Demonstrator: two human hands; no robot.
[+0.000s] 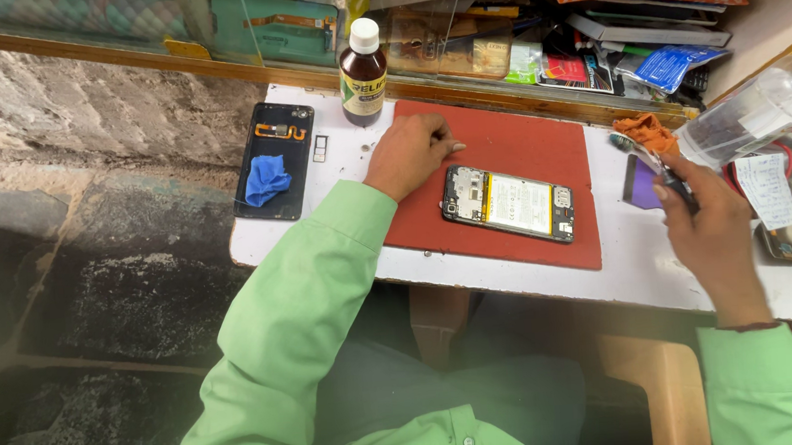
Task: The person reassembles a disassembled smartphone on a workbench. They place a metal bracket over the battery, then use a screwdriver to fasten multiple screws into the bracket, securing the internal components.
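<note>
Down on the white worktable point(509, 275) lies a red mat point(520, 151), and on it an opened phone point(508, 204) rests with its back off, the battery and boards showing. Just above the phone's upper left corner the left hand point(410, 153) sits knuckles-up on the mat, fingers curled loosely under and the forefinger stretched flat; it grips nothing that can be seen. Off to the right, over the bare table edge, the right hand point(712, 221) is closed around a slim dark tool point(658, 165), possibly tweezers, whose tip points up and left toward an orange cloth point(645, 131). At the table's left end a phone back cover point(275, 161) carries a crumpled blue cloth point(266, 180), with a brown bottle point(363, 73) standing just beside it.
</note>
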